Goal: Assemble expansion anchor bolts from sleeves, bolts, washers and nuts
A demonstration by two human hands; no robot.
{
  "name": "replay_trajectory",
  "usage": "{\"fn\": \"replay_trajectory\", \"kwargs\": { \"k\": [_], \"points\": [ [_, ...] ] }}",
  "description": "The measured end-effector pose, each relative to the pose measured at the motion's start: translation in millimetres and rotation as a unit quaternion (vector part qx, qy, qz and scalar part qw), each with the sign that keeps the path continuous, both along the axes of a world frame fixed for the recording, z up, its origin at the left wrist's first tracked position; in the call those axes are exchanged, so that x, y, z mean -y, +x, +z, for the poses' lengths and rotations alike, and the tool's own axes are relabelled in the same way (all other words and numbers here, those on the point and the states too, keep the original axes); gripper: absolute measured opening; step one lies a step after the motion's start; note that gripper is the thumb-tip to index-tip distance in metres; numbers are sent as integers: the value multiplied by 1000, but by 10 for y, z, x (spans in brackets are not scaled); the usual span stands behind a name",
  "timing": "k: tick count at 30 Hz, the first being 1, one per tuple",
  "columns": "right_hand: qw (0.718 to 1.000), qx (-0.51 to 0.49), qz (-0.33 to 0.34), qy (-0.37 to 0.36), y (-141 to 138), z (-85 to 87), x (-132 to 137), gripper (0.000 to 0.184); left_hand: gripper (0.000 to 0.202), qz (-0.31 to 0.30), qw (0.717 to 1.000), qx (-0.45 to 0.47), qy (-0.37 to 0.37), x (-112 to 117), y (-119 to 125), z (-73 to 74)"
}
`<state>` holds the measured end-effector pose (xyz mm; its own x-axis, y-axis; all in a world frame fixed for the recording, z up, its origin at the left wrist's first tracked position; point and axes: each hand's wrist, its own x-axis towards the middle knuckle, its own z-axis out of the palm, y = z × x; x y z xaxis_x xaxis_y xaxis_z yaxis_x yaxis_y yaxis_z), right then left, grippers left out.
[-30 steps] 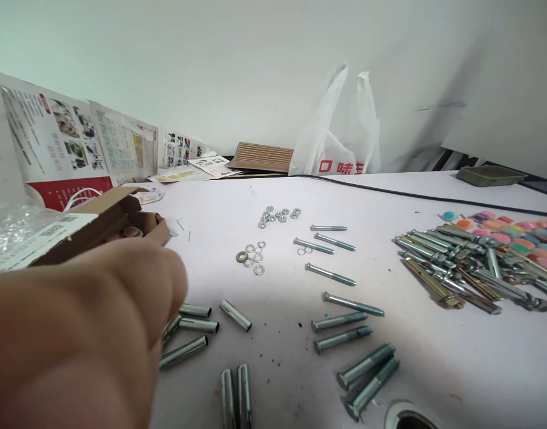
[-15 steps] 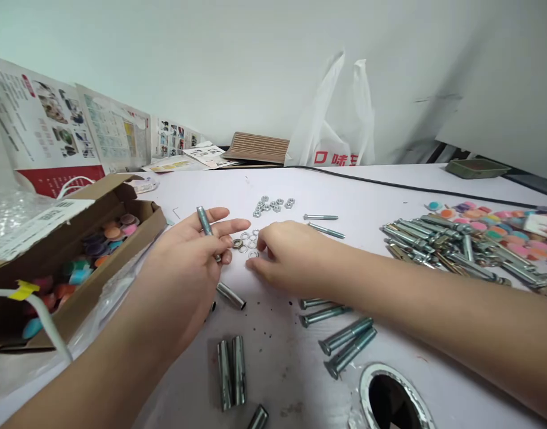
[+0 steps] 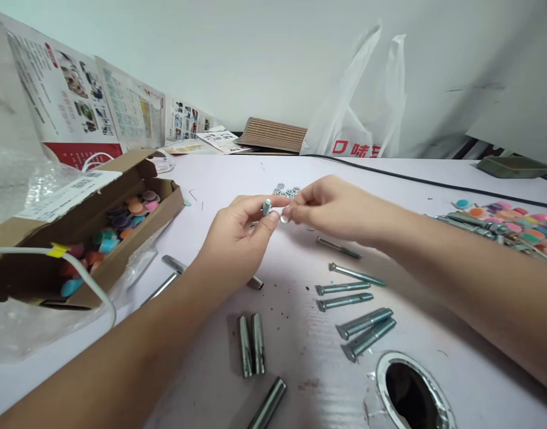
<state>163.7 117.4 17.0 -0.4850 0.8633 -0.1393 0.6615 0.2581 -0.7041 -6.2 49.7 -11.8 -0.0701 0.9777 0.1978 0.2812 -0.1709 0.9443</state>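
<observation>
My left hand (image 3: pixel 238 235) is closed around a bolt (image 3: pixel 267 207), whose end stands up between the thumb and fingers. Close by on its right, my right hand (image 3: pixel 333 205) pinches a small shiny washer (image 3: pixel 284 218) between thumb and fingertips. The washer is near the bolt's end; whether they touch I cannot tell. Behind the hands lies a group of hex nuts (image 3: pixel 280 187), partly covered. Metal sleeves (image 3: pixel 258 345) lie on the table below my left hand. Several loose bolts (image 3: pixel 345 301) are spread out below my right forearm.
An open cardboard box (image 3: pixel 166 205) of coloured caps stands left, with a white cable (image 3: pixel 92 289) across it. A heap of bolts (image 3: pixel 472 223) and coloured caps (image 3: pixel 530 220) lies right. A round metal-rimmed opening (image 3: pixel 383 372) is at the front. A plastic bag (image 3: pixel 358 113) stands behind.
My right hand has lifted away from the washers on the table with one washer and come up to the bolt in my left hand. The left hand has moved right and upward in view.
</observation>
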Motion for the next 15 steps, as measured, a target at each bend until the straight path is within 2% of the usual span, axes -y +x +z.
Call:
{"fn": "replay_trajectory", "kwargs": {
  "k": [3, 6, 10, 15],
  "points": [
    [996, -68, -47, 17, 49, 182, 38, 28, 34, -21, 1000, 19, -3, -22, -8, -34],
    [988, -137, -55, 49, 7, 272, 117, 25, 32, -28, 999, 31, 0, -15, 0, -56],
    [982, -180, -11, 53, -83, 253, 202, 26, 24, -82, 996, -36, 21, 31, 14, -64],
    [987, -154, 33, 35, -103, 223, 220, 25, 23, -75, 989, -115, 46, 48, 6, -57]
  ]
}}
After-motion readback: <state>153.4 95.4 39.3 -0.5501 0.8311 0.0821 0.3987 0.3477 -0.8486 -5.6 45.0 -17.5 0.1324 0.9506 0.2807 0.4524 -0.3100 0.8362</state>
